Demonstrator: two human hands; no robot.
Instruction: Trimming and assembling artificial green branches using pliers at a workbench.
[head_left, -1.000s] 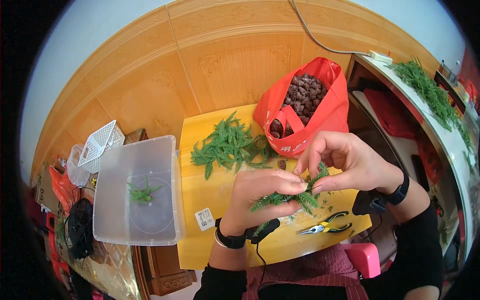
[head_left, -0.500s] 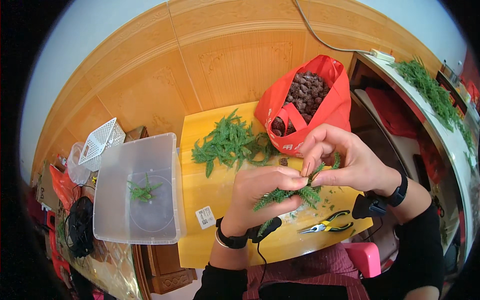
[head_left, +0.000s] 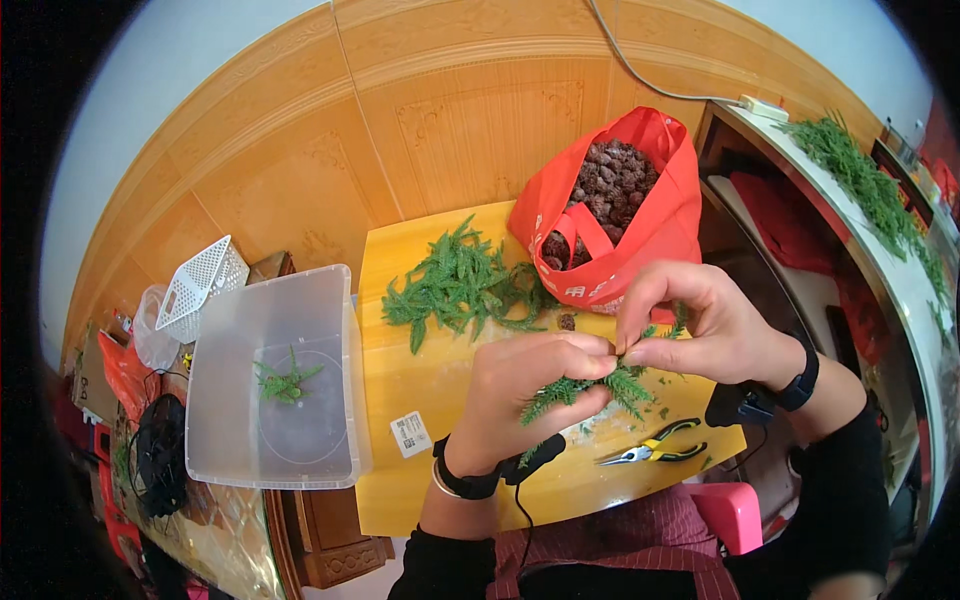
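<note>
My left hand (head_left: 530, 395) is closed around a small bunch of green fir-like sprigs (head_left: 628, 390) above the yellow table (head_left: 400, 495). The fingertips of my right hand (head_left: 712, 325) pinch together at the bunch's top, touching my left thumb and index finger. What lies right between those fingertips is too small to make out. Below the hands rest yellow-and-black pliers (head_left: 650, 450). A small pine cone (head_left: 567, 322) sits just beyond my left hand, and a pile of loose green sprigs (head_left: 450, 285) lies at the far left of the table.
A red bag (head_left: 650, 265) full of pine cones (head_left: 615, 180) stands at the table's back right. To the left is a clear plastic bin (head_left: 225, 340) with one sprig cluster (head_left: 287, 382) inside. More greenery (head_left: 850, 165) lies on the right-hand counter. A white label (head_left: 410, 434) is on the table.
My right hand has dropped slightly, its fingertips now pressed together beside my left thumb. A thin dark wire seen upright between the fingers earlier no longer shows. The bunch has shifted slightly right.
</note>
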